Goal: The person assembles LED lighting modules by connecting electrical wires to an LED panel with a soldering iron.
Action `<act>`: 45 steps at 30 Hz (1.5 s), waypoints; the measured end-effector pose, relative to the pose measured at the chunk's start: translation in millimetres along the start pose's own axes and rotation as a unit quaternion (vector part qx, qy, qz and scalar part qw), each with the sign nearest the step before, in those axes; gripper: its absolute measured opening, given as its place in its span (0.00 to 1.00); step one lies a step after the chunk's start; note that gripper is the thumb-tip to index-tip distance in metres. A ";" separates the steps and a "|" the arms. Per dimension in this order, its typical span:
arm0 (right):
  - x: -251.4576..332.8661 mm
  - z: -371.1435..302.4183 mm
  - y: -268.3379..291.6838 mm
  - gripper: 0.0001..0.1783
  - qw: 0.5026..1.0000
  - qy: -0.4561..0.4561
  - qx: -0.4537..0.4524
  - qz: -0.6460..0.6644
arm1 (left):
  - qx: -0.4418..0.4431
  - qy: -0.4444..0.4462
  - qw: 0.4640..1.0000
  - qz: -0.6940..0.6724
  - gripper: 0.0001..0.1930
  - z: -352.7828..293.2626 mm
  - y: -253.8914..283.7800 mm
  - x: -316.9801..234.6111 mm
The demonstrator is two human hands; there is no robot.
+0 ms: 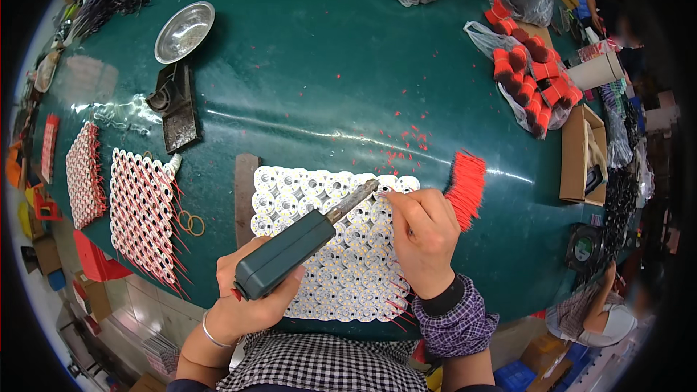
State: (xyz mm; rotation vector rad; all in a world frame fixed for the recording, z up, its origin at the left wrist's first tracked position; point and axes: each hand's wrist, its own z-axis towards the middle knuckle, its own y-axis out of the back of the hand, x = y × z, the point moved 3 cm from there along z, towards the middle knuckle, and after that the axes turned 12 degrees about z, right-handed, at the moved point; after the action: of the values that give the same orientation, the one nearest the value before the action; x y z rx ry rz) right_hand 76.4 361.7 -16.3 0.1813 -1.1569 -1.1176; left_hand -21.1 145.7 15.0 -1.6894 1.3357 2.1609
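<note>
My left hand (250, 305) is wrapped around a dark green soldering gun (285, 254). Its metal tip slants up to the right, over the top rows of a panel of round white LED boards (348, 243). Beside that tip, my right hand (427, 239) is closed in a pinch at the panel's upper right; what it pinches is too small to make out. A few thin red wires (398, 308) stick out from the panel's lower right edge. Just right of my right hand lies a bundle of short red wires (467, 185).
Wired LED panels (141, 210) lie at left, near rubber bands (191, 223). Behind them are a black metal stand (179, 112) and a metal bowl (184, 33). At right are a bag of red wire bundles (534, 83), a cardboard box (572, 160) and another person (606, 319).
</note>
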 end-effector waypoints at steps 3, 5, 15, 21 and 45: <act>0.5 -0.1 -1.5 0.09 1.000 -0.007 0.010 -0.003 | 0.010 0.024 1.000 -0.011 0.10 -1.2 0.8 1.4; -0.1 -1.3 -2.7 0.09 1.000 -0.007 0.012 -0.002 | 0.017 0.034 0.999 -0.014 0.10 -2.3 0.5 2.5; 0.1 -2.6 -1.6 0.11 1.000 -0.005 0.022 -0.003 | 0.026 0.022 0.999 0.024 0.08 -1.3 -1.1 0.3; -0.6 -4.2 -1.9 0.11 1.000 -0.002 0.021 -0.007 | 0.027 0.017 0.999 0.030 0.07 -0.5 -0.9 1.9; 5.1 -11.9 11.0 0.12 1.000 0.004 -0.001 -0.013 | -0.003 -0.006 1.000 0.014 0.11 -16.2 -2.3 -0.2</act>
State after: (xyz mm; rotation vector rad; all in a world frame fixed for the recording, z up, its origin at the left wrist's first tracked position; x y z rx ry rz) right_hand 92.4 358.3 -11.5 0.2004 -1.1485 -1.1402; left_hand -7.7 136.3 13.7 -1.6665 1.3590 2.1897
